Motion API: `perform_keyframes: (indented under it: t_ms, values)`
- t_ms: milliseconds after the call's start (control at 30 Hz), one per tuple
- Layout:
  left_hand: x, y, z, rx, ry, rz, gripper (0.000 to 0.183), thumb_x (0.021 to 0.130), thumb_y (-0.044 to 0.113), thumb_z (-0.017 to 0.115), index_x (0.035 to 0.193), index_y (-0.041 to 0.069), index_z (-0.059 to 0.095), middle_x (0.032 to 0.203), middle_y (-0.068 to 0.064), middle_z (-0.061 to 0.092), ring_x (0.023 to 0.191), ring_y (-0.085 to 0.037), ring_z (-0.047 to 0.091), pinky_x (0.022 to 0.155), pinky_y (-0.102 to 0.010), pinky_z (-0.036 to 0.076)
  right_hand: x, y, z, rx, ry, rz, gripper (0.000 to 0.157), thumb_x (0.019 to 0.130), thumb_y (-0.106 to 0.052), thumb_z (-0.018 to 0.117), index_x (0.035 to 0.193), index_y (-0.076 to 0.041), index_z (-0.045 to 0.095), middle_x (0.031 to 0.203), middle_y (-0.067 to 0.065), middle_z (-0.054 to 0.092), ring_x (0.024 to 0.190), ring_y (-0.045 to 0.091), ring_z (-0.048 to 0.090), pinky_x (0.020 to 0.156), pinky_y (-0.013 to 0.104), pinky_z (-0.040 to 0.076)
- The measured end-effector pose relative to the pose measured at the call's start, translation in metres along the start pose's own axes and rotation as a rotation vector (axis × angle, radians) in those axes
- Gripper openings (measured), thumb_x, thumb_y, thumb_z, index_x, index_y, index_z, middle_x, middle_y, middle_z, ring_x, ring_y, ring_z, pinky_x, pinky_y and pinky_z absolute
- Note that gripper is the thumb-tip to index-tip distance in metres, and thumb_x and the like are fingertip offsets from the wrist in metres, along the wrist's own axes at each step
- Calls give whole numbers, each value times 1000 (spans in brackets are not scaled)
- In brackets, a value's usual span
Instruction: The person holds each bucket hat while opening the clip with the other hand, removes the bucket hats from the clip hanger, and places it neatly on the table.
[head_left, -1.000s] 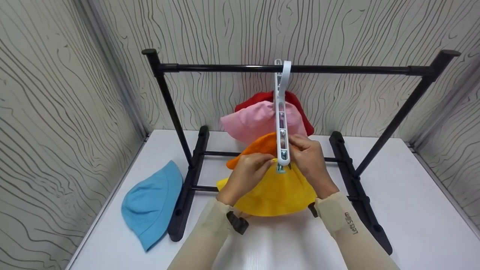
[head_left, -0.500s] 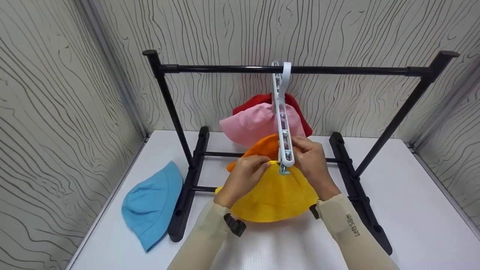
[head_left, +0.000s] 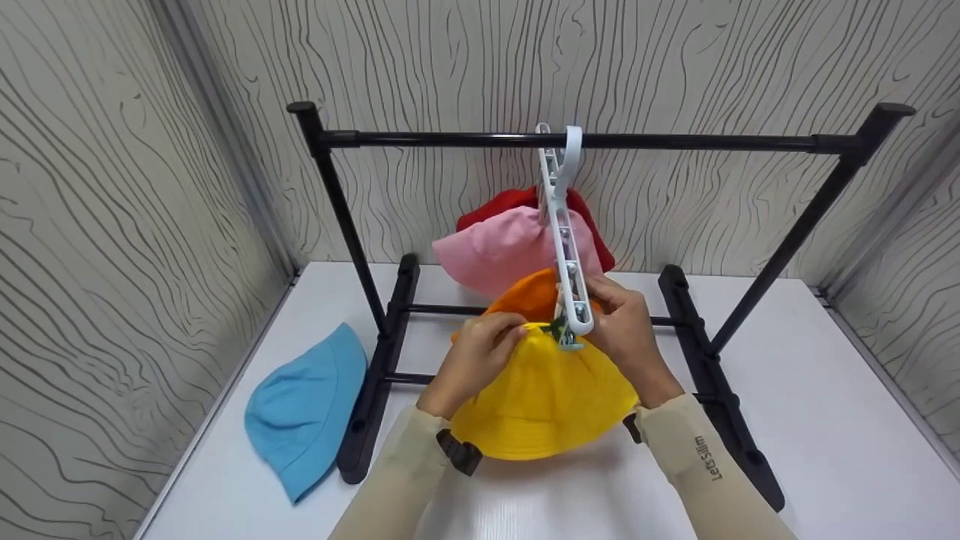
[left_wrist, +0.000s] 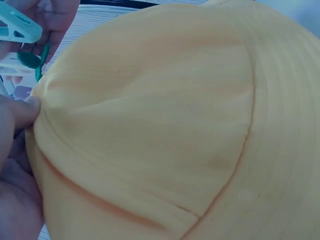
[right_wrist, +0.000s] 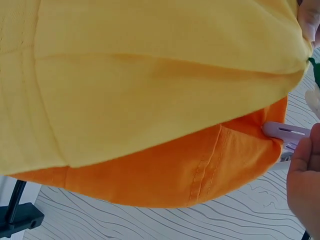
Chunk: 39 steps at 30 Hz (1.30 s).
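Observation:
In the head view my left hand [head_left: 472,360] pinches the top of a yellow bucket hat [head_left: 540,405]; its crown and brim hang below. A small green leaf-shaped piece [left_wrist: 29,60] shows at the hat's tip. My right hand [head_left: 628,330] is at the right side of the white clip hanger [head_left: 562,232], fingers bent and partly hidden behind it; their grip cannot be made out. A teal clip [head_left: 570,345] hangs under the hanger's near end, close to the yellow hat. Behind, a lilac clip [right_wrist: 285,131] near my right fingers holds an orange hat [right_wrist: 165,185].
The hanger hooks over the black rack's top bar [head_left: 450,139]. Pink [head_left: 495,251] and red [head_left: 495,208] hats hang from its far part. A blue bucket hat [head_left: 304,412] lies on the white table [head_left: 840,420], left of the rack's black foot [head_left: 360,435].
My left hand and the yellow hat have moved a little left and nearer. The hanger has turned, its near end swinging right. My right hand has shifted slightly with it.

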<state>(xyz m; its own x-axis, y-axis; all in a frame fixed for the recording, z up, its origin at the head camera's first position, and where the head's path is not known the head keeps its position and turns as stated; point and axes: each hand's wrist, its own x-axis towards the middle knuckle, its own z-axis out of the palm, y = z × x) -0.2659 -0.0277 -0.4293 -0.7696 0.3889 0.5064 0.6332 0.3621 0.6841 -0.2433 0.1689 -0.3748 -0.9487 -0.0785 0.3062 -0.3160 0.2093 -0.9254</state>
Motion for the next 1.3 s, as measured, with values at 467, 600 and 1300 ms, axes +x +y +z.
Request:
perform_keyframes:
  t_ms: [467, 600, 1300]
  values:
    - [-8, -8, -3, 31, -8, 1, 24, 90, 24, 53, 100, 7, 67, 94, -1, 65, 79, -7, 57, 75, -16, 49, 1, 2, 1, -57, 17, -71, 43, 82, -28, 66, 121, -12, 59, 109, 2, 59, 100, 15, 55, 90, 21, 44]
    - [-11, -11, -3, 31, -19, -2, 22, 89, 23, 54, 98, 8, 67, 93, 0, 65, 79, -7, 57, 75, -16, 49, 2, 2, 1, -94, 33, -49, 46, 82, -27, 66, 124, -11, 56, 113, 2, 59, 103, 13, 53, 93, 23, 42]
    - [-36, -39, -23, 17, 12, -129, 21, 90, 19, 53, 99, 5, 67, 95, -4, 66, 80, -10, 60, 74, -18, 50, -1, 5, -2, 30, -19, -67, 49, 81, -10, 66, 127, -4, 51, 123, 5, 54, 112, 13, 50, 95, 18, 37]
